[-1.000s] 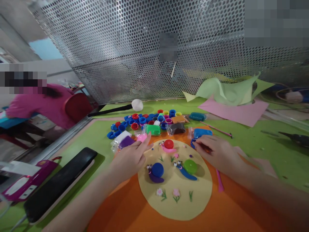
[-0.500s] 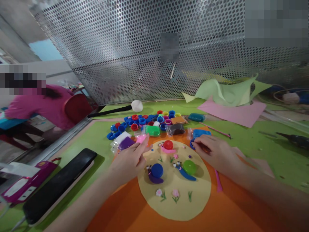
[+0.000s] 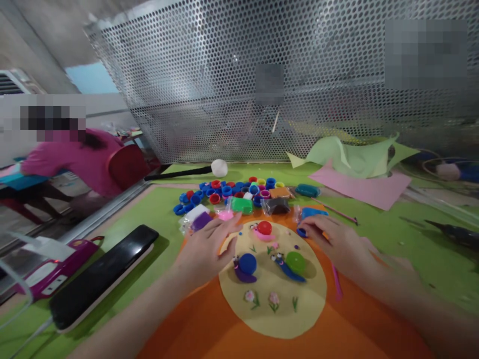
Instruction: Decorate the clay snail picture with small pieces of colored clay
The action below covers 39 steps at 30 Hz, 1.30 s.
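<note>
My left hand (image 3: 209,242) hovers at the left edge of a pale yellow paper circle (image 3: 277,321), fingers stretched and thumb apart, holding nothing. At the circle's upper right, the bent fingers of my right hand (image 3: 337,239) are on a blue bottle cap (image 3: 301,232). Three clay snails are on the circle: a pink one with a red cap shell (image 3: 264,228), a purple one with a blue cap shell (image 3: 247,264) and a blue one with a green cap shell (image 3: 295,262). Below them are clay flowers (image 3: 274,298) and a green sprig (image 3: 295,303).
Orange paper (image 3: 194,324) lies under the circle. Behind are bagged clay packs (image 3: 242,205) and a pile of bottle caps (image 3: 226,190). A black power bank (image 3: 105,274) is at left, a pink tool (image 3: 337,281) at right. Perforated metal (image 3: 224,99) stands behind; a person in pink (image 3: 93,159) sits left.
The view has shifted slightly. My left hand's fingers and thumb have spread apart. My right hand stays by the blue cap, which sits a little lower in view.
</note>
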Motion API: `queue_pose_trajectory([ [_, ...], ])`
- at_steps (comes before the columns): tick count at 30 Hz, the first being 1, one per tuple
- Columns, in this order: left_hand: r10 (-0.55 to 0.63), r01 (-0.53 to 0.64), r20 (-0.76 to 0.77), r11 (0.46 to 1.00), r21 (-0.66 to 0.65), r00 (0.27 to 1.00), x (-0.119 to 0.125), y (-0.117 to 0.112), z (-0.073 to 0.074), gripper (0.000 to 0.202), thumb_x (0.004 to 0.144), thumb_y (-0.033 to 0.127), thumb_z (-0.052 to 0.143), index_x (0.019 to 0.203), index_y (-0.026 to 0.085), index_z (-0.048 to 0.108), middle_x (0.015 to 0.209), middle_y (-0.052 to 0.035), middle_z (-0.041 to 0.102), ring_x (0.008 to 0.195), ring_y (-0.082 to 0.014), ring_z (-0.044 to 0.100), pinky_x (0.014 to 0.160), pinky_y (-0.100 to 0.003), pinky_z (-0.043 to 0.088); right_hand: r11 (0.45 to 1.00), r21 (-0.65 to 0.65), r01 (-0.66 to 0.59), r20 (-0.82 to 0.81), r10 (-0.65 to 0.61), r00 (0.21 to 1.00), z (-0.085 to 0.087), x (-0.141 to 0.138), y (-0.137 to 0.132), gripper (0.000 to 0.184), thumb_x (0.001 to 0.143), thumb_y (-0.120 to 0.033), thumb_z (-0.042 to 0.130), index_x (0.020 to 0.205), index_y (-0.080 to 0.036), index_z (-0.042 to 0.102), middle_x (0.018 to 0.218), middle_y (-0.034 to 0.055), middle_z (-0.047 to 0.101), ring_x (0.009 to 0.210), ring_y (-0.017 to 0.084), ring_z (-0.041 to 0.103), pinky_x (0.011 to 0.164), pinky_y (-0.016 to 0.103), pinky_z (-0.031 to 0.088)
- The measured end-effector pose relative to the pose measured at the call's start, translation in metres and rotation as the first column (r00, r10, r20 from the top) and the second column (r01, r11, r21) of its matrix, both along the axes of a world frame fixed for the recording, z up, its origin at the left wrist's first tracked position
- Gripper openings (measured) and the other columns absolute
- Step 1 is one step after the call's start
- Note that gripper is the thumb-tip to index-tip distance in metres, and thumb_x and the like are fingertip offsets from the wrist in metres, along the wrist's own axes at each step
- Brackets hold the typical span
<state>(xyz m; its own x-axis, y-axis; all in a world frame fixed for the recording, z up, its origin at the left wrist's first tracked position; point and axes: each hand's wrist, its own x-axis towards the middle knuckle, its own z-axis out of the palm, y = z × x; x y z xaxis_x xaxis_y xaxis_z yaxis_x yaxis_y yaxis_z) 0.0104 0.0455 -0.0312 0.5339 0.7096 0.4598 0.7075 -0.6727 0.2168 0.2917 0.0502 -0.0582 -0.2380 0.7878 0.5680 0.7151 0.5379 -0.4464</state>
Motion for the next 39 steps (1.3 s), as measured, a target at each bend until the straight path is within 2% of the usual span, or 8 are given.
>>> queue_pose_trajectory([
  [4,-0.135,0.125,0.098,0.987,0.102,0.986,0.015,-0.014,0.004,0.025,0.089,0.032,0.054,0.112,0.022,0.05,0.094,-0.0032,0.069,0.083,-0.0165,0.064,0.072,-0.029,0.054,0.984,-0.082,-0.157,-0.056,0.153,0.987,0.017,-0.024,-0.024,0.027,0.092,-0.034,0.048,0.071,-0.024,0.062,0.065,-0.0031,0.064,0.053,0.012,0.058,0.045,0.021,0.045],
  [7,-0.233,0.207,0.166,0.965,0.163,0.958,0.029,-0.029,0.005,0.036,0.085,0.042,0.059,0.113,0.021,0.047,0.09,-0.0034,0.069,0.08,-0.0161,0.064,0.075,-0.029,0.054,0.949,-0.107,-0.297,-0.086,0.289,0.953,0.024,-0.042,-0.045,0.038,0.096,-0.041,0.044,0.066,-0.024,0.063,0.057,-0.0059,0.061,0.049,0.008,0.056,0.044,0.016,0.043],
  [12,-0.319,0.285,0.273,0.946,0.158,0.908,0.042,-0.046,0.002,0.031,0.085,0.027,0.061,0.112,0.021,0.046,0.079,0.0009,0.07,0.071,-0.0138,0.063,0.07,-0.025,0.053,0.911,-0.081,-0.406,-0.049,0.403,0.914,0.021,-0.051,-0.064,0.053,0.099,-0.045,0.033,0.063,-0.02,0.062,0.052,-0.0017,0.058,0.046,0.009,0.053,0.044,0.019,0.039],
  [21,-0.219,0.253,0.472,0.967,-0.009,0.854,0.045,-0.05,0.005,0.037,0.085,0.026,0.062,0.119,0.023,0.048,0.076,0.0041,0.072,0.07,-0.0108,0.066,0.071,-0.022,0.052,0.924,-0.205,-0.323,-0.012,0.328,0.945,0.027,-0.05,-0.068,0.056,0.101,-0.04,0.027,0.064,-0.019,0.064,0.056,-0.0007,0.061,0.049,0.01,0.058,0.047,0.017,0.043],
  [26,-0.114,0.161,0.534,0.986,-0.042,0.838,0.036,-0.046,0.019,0.013,0.079,0.014,0.065,0.086,0.024,0.065,0.088,0.002,0.072,0.073,-0.0102,0.065,0.056,-0.016,0.05,0.95,-0.158,-0.27,0.013,0.275,0.961,0.04,-0.042,-0.064,0.049,0.099,-0.032,0.027,0.064,-0.02,0.06,0.058,-0.0002,0.061,0.051,0.012,0.06,0.046,0.019,0.045],
  [29,-0.042,0.079,0.579,0.996,-0.038,0.814,0.023,-0.042,0.025,0.027,0.076,0.011,0.067,0.098,0.026,0.061,0.08,0.0032,0.071,0.07,-0.0112,0.064,0.052,-0.017,0.048,0.987,-0.094,-0.134,0.021,0.136,0.99,0.045,-0.027,-0.046,0.042,0.097,-0.033,0.032,0.067,-0.021,0.059,0.068,-0.0001,0.066,0.059,0.013,0.063,0.045,0.018,0.046],
  [34,0.055,-0.051,0.622,0.998,-0.025,0.781,0.002,-0.035,0.031,0.026,0.076,0.017,0.068,0.098,0.026,0.059,0.074,0.0039,0.065,0.065,-0.0117,0.06,0.056,-0.022,0.048,0.997,-0.031,0.073,0.036,-0.072,0.997,0.025,0.003,-0.005,0.031,0.094,-0.031,0.034,0.082,-0.02,0.06,0.077,0.0037,0.067,0.066,0.018,0.064,0.053,0.027,0.049],
  [39,0.086,-0.073,0.531,0.996,-0.046,0.843,-0.003,-0.03,0.032,0.015,0.078,0.017,0.064,0.091,0.025,0.063,0.081,0.0019,0.068,0.071,-0.0134,0.065,0.058,-0.021,0.049,0.987,0.005,0.16,0.136,-0.159,0.978,-0.002,0.021,0.021,0.027,0.09,-0.029,0.036,0.096,-0.018,0.059,0.094,0.0085,0.066,0.086,0.025,0.061,0.067,0.036,0.05],
])
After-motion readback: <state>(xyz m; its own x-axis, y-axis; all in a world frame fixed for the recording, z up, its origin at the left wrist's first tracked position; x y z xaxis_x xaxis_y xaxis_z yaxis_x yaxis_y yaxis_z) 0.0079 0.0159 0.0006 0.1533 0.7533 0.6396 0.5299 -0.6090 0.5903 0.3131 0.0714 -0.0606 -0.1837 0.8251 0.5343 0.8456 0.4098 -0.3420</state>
